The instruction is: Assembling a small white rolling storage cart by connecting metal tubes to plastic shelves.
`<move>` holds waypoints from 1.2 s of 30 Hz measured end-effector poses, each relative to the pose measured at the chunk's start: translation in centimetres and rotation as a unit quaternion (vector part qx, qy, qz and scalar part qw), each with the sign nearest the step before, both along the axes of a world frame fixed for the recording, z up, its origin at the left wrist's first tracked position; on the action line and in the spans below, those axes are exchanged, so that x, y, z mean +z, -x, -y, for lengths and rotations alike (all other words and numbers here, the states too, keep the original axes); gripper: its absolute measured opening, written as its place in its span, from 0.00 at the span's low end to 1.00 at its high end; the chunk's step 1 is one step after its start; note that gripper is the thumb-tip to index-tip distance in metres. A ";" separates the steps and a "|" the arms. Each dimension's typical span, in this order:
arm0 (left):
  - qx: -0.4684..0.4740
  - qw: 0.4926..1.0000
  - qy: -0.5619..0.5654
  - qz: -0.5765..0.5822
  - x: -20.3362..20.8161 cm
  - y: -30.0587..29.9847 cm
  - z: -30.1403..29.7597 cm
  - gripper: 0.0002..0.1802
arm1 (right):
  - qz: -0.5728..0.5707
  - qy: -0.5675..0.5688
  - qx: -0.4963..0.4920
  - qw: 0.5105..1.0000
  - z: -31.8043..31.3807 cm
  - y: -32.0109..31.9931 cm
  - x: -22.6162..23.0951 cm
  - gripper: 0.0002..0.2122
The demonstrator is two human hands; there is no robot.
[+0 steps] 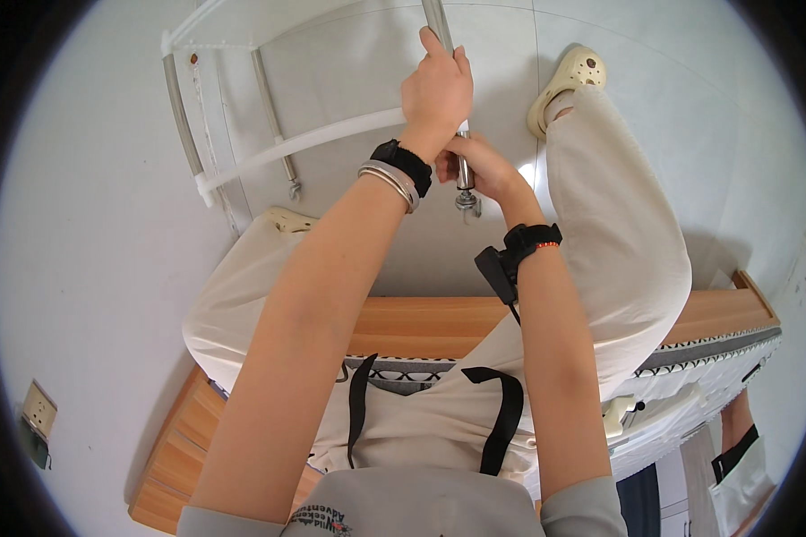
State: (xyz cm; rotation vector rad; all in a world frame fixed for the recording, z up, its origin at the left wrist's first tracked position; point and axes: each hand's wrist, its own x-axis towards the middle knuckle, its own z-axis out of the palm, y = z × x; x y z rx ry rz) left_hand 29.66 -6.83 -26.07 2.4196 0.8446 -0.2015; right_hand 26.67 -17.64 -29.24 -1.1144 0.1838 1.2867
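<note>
Metal tube (440, 27) is gripped by the left hand (436, 89); the right hand (471, 166) pinches its caster end (467, 199). Fitting looks underway; next needs firm twisting.

Silver metal tube (440, 22) above cream trousers (618, 242); beside these, black wrist straps (403, 164), cream slipper (569, 82), orange-brown wooden bed frame (421, 327), black-and-white patterned mattress edge (716, 351).
</note>
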 end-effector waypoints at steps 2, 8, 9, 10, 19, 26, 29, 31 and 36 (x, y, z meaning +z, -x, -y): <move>-0.004 1.000 -0.004 -0.006 0.1 0.1 0.0 0.29 | -0.120 -0.011 0.023 0.992 0.3 -0.3 0.3 0.12; -0.003 1.000 -0.014 -0.009 -0.1 0.1 -0.1 0.28 | -0.039 0.082 -0.039 0.995 -1.0 1.0 1.5 0.12; -0.002 1.000 -0.014 -0.008 -0.1 0.1 -0.2 0.28 | -0.038 0.081 -0.038 0.995 -1.5 1.2 1.8 0.12; 0.000 1.000 -0.008 -0.012 0.0 0.2 -0.4 0.28 | -0.025 0.122 -0.055 0.991 -1.9 1.4 2.1 0.12; -0.010 1.000 0.000 -0.007 0.1 0.0 0.2 0.28 | 0.095 0.250 -0.085 0.960 -2.0 2.6 -1.0 0.14; -0.006 1.000 -0.017 -0.001 -0.3 0.3 -0.1 0.28 | 0.206 0.353 -0.059 0.911 -2.9 3.2 -1.1 0.18; -0.001 1.000 -0.020 -0.006 -0.4 0.2 0.0 0.28 | 0.182 0.305 -0.062 0.933 -2.5 2.9 -1.1 0.17; 0.000 1.000 -0.015 -0.004 -0.4 0.3 -0.3 0.28 | 0.118 0.265 -0.064 0.955 -2.2 2.4 -0.7 0.15; -0.012 0.999 -0.034 0.004 -0.4 0.2 -0.4 0.28 | 0.053 0.204 -0.086 0.974 -2.2 2.4 0.1 0.12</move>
